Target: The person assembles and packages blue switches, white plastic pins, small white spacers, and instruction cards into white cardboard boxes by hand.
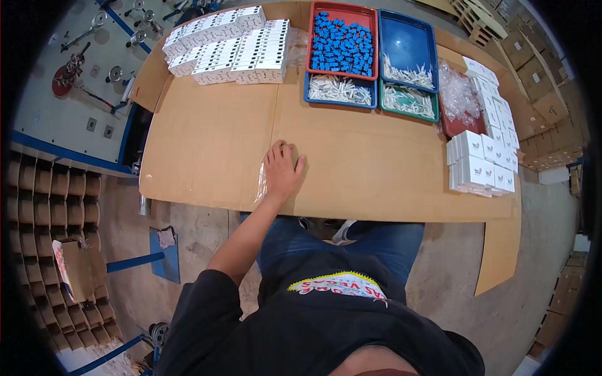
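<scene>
My left hand [283, 168] rests palm down on the cardboard table cover [219, 135], its fingers slightly bent, the thumb apart, and nothing in it. A strip of clear tape [261, 182] lies just left of my wrist. Beyond the hand stand a red tray [311, 37] of small blue parts [342, 47] and a blue tray [307, 94] of white slim pieces [338, 89]. To their right, another blue tray [406, 47] and a green tray [411, 114] hold similar pale pieces. My right hand is out of view.
White printed boxes [238, 53] are stacked at the back left. More white boxes [483, 163] stand at the right edge, beside clear plastic bags [461, 94] in a dark red tray [453, 127]. A compartmented rack [50, 207] stands on the left, cartons [533, 75] on the right.
</scene>
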The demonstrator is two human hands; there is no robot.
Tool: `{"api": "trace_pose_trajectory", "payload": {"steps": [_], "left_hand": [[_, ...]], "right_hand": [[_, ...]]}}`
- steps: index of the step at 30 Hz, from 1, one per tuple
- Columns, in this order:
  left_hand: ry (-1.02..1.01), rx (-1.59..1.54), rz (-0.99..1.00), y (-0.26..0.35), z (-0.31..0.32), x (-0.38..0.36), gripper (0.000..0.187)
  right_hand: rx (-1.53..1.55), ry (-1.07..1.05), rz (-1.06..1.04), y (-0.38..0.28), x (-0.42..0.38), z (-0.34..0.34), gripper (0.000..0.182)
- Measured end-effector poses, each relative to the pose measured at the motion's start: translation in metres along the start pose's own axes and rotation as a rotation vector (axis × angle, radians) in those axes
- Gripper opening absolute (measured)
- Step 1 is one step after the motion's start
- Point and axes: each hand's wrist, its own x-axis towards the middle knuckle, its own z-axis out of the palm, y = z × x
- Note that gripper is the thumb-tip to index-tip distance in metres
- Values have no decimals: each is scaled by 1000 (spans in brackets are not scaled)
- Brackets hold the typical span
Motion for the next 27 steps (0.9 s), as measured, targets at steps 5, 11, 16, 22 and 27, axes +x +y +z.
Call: {"api": "trace_pose_trajectory", "payload": {"steps": [5, 11, 16, 22, 27], "left_hand": [[33, -26, 15, 0, 0, -5, 44], [71, -102, 32, -4, 1, -9, 44], [30, -68, 52, 0, -2, -6, 43], [50, 23, 67, 10, -5, -5, 43], [-4, 10, 44, 17, -9, -6, 44]], "right_hand": [[10, 19, -86, -2, -9, 4, 36], [111, 120, -191, -13, -17, -4, 36], [-369, -8, -245, -137, -27, -55, 44], [-257, 465, -843, -302, -64, -87, 26], [-333, 1101, -1174, -397, -8, -155, 20]]}}
